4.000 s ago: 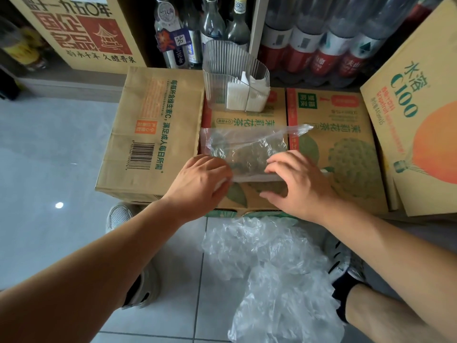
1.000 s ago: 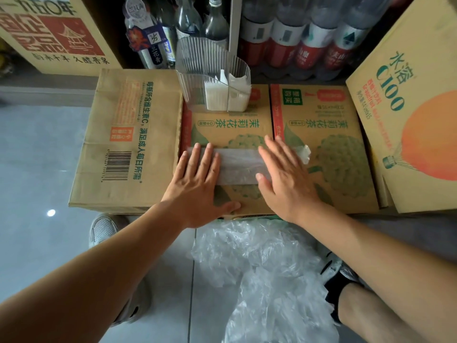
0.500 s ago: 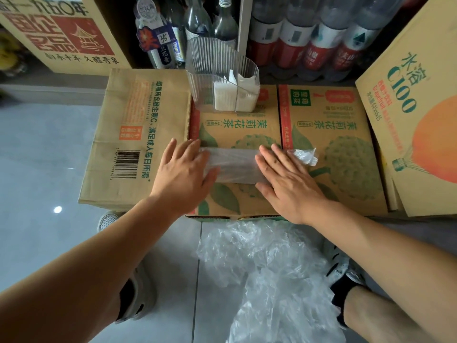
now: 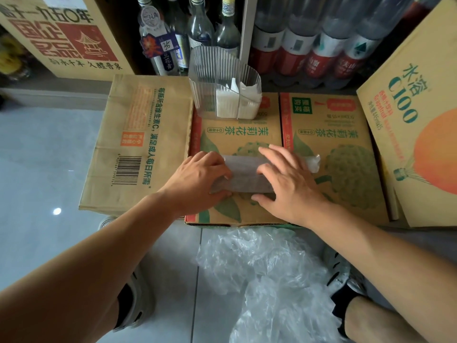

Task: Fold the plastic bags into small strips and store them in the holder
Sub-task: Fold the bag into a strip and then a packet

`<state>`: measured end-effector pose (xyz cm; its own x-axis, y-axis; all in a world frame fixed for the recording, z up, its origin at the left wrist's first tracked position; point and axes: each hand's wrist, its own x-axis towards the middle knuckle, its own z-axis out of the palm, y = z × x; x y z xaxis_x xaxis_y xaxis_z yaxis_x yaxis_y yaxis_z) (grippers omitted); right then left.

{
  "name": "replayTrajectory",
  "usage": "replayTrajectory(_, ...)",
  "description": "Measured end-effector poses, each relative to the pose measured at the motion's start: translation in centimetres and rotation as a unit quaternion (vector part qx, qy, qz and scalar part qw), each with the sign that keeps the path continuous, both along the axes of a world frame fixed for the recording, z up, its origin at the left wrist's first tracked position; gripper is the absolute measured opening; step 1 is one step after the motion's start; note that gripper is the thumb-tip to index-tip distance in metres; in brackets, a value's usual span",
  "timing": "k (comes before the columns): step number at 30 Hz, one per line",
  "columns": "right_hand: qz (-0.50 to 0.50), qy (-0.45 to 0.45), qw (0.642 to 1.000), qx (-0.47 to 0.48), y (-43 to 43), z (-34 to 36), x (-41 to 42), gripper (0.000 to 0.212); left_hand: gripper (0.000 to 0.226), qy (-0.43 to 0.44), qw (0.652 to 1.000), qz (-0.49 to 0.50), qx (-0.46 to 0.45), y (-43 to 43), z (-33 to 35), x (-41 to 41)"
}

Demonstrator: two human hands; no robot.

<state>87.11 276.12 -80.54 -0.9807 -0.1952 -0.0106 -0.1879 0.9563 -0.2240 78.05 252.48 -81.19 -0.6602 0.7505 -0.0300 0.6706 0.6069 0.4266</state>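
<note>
A clear plastic bag (image 4: 243, 175), folded into a flat strip, lies across the top of the green-printed tea carton (image 4: 237, 134). My left hand (image 4: 197, 180) has its fingers curled round the strip's left end, thumb at the near edge. My right hand (image 4: 289, 179) lies flat on the right half with fingers spread, pressing it down; the bag's crumpled end sticks out beyond the fingers. The ribbed clear holder (image 4: 217, 70) stands at the back of the carton, with white folded strips (image 4: 237, 106) in its right part.
A heap of crumpled clear bags (image 4: 262, 273) lies on the tiled floor between my feet. A brown carton (image 4: 138, 134) sits at the left, an orange-printed box (image 4: 420, 125) leans at the right, and bottles (image 4: 309, 40) line the back.
Four seconds ago the bag was a wide sheet; it is now a flat strip. Over the last half second my left hand's fingers curled round the left end. My right hand stays flat.
</note>
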Motion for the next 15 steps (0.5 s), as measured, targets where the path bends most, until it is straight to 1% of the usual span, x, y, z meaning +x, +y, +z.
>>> replayTrajectory(4,0.062,0.009,0.997,-0.034,-0.3,-0.4,0.0,0.024,0.040,-0.027,1.000,0.010,-0.001,0.2,0.2,-0.5)
replayTrajectory(6,0.068,0.029,0.996,-0.042,-0.4,-0.6,-0.2,0.011,0.044,-0.028,1.000,0.009,-0.009,0.5,0.5,-0.5)
replayTrajectory(8,0.057,0.034,0.996,-0.064,-0.6,-0.5,-0.4,0.003,0.051,-0.023,0.999,0.010,-0.024,0.8,0.7,-0.3)
replayTrajectory(10,0.029,0.026,0.994,-0.102,-0.7,-0.3,-0.7,0.002,0.052,-0.019,0.999,0.015,-0.021,0.8,0.8,-0.1)
replayTrajectory(13,-0.016,0.002,0.986,-0.165,-0.5,0.1,-0.9,0.005,0.035,0.001,1.000,0.028,0.007,0.6,0.6,0.0)
replayTrajectory(15,-0.027,-0.012,0.983,-0.183,-0.2,0.3,-1.1,0.005,0.025,0.018,0.998,0.052,0.026,0.4,0.5,-0.1)
